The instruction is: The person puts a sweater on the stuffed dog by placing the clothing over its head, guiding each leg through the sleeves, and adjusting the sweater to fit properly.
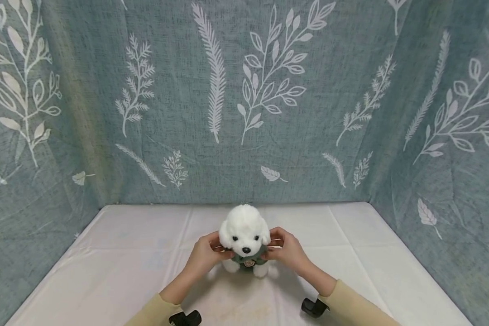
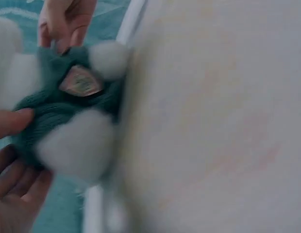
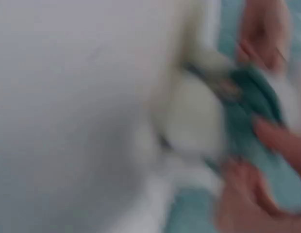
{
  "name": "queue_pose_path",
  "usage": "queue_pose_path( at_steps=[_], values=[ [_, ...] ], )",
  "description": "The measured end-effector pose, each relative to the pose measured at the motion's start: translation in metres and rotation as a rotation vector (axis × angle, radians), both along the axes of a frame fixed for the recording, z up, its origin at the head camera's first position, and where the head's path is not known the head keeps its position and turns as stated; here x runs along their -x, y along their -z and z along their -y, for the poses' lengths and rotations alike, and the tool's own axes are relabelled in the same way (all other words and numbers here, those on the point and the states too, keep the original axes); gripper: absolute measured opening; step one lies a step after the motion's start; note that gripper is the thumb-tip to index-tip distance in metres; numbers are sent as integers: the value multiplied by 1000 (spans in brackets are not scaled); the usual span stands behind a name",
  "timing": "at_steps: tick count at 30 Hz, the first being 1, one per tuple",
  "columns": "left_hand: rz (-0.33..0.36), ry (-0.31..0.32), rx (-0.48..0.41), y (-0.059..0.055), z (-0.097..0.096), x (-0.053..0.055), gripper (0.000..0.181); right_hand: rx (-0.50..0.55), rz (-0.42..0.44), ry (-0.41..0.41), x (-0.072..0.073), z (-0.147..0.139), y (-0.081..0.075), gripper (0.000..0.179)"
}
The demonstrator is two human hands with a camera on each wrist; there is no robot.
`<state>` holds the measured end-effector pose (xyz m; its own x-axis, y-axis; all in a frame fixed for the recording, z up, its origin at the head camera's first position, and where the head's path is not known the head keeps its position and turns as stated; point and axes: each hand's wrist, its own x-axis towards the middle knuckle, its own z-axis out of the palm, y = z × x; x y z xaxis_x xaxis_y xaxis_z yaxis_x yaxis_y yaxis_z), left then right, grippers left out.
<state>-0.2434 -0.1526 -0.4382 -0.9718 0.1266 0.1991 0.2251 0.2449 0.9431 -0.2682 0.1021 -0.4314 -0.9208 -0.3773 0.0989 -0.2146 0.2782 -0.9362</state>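
Note:
A white plush dog (image 1: 244, 226) in a green knitted sweater (image 2: 51, 116) faces the camera in the middle of the head view, upright on its legs. My left hand (image 1: 205, 253) grips its body from the left, thumb at the front of the sweater. From the other side my right hand (image 1: 289, 249) holds it the same way, thumb on the green knit. A small patch (image 2: 81, 81) sits on the chest of the sweater. The right wrist view is blurred, with the thumb and curled fingers around the sweater (image 3: 250, 107).
A white cloth (image 1: 146, 253) with fold lines covers the table. Blue-green curtains (image 1: 171, 90) with white leaf prints hang behind it and along both sides. Black wrist devices (image 1: 314, 308) are strapped by the beige sleeves (image 1: 354, 303).

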Motion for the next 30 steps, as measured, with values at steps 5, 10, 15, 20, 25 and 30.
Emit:
queue_pose_path(
  at_steps=[5,10,15,20,25,30],
  values=[
    [-101,-126,11,-38,12,-1,34,-54,16,-102,27,-19,-20,41],
    [-302,-215,-29,-68,-1,-13,28,-84,-129,-129,54,-9,-17,35],
    [-385,-163,102,-72,-26,-19,48,-138,-195,-173,70,12,-5,41],
    [-410,-179,177,-71,-37,-17,47,-202,-123,-197,71,18,-1,45],
    [-412,-189,211,-72,-30,-13,41,-247,-87,-213,72,18,-7,48],
    [-375,-169,231,-76,-13,-6,39,-346,-110,-154,73,10,-12,48]
  ],
)
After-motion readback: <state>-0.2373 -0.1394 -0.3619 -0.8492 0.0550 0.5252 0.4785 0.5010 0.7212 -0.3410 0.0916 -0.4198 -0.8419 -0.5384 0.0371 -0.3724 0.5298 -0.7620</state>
